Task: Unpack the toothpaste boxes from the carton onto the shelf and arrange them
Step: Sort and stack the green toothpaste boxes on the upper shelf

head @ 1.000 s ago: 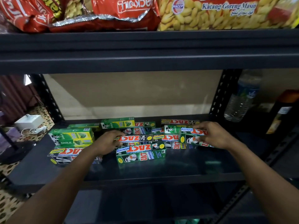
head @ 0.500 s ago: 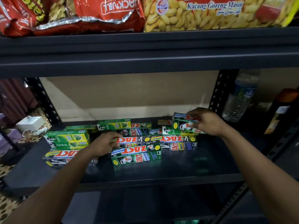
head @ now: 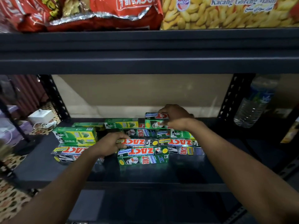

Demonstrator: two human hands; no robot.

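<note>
Aloft — Zact box within right grip.

— What has been moved?
— A green Zact whitening box has been lifted by the right hand from the front right of the toothpaste boxes.
— Where has it been taken?
— It has been carried up and back and is now held over the rear row, above a Darlie box. Whether it has been set down cannot be told.

Grn box: ZACT Whitening; yel-grn box: DARLIE; nut bag: Kacang Goreng Masin, HACCP
</note>
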